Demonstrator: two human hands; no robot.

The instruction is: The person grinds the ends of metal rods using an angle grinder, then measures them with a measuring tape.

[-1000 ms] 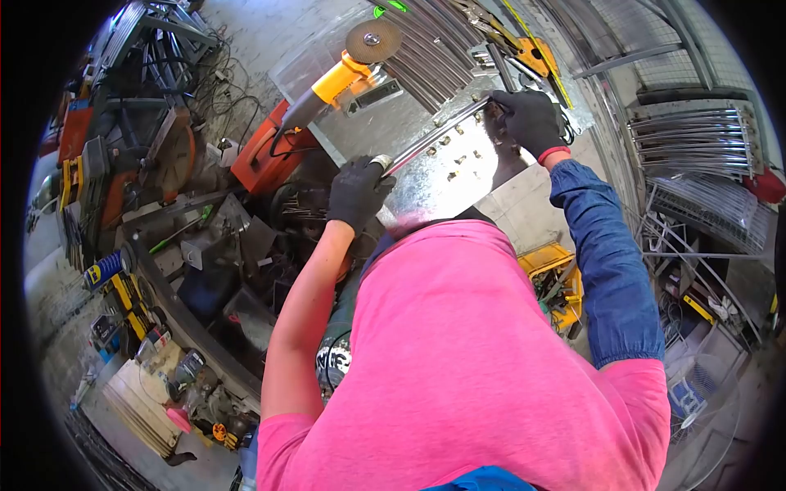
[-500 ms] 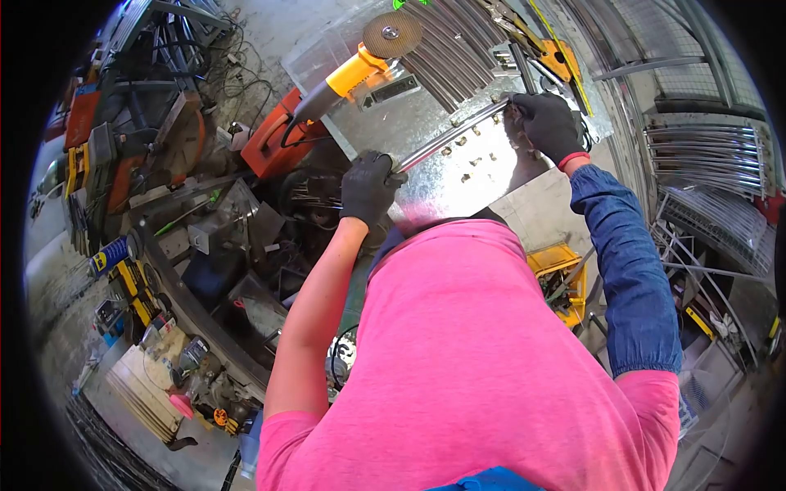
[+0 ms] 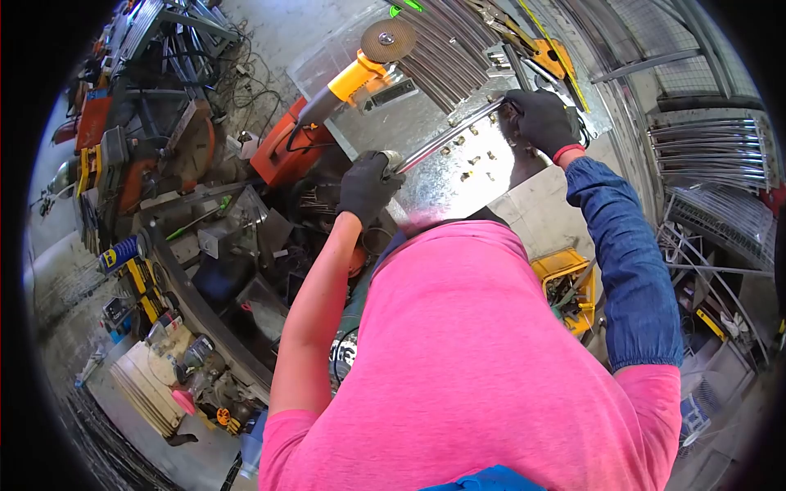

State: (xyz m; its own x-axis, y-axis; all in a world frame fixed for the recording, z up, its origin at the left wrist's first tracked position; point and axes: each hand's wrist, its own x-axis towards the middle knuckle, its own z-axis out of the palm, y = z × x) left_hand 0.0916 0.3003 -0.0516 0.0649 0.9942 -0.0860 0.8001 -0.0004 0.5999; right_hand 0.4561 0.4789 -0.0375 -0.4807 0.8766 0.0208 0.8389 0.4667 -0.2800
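Worktop [image 3: 434, 195] metal gleams in front of me; on it I see tubes [image 3: 454, 49] to the right of the grinder [image 3: 354, 79], and the bar [image 3: 446, 137] slanting across on my side of the grinder. My left grip [image 3: 368, 184] is curled around the bar's end nearer the grinder and my right grip [image 3: 542, 120] around the other, fingertips partly hidden. To hold it well, I'd say, both grips want even, firm pressure, so the bar neither rolls nor catches the small brown bits [image 3: 446, 150] beside it. Against a second ago, grinder and bar sit slightly farther right in my view, while both grips remain at the bar's ends
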